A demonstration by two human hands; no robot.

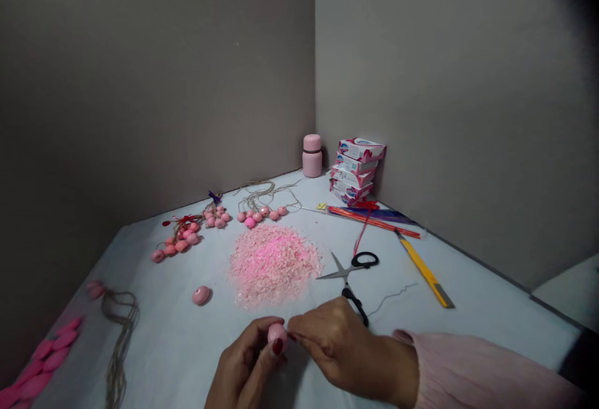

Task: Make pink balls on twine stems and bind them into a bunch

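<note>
My left hand pinches a small pink rounded piece between thumb and fingers near the table's front edge. My right hand is closed in a pinch, its fingertips touching the right side of that piece; what it pinches is too small to make out. Just beyond the hands lies a heap of pink shavings. A loose pink piece lies to the left of the heap. Open scissors with black handles lie right beside my right hand.
Strings of pink pieces on twine lie further back. A yellow utility knife, red and blue sticks, stacked boxes and a pink jar stand at the right and the corner. Twine and pink petals lie left.
</note>
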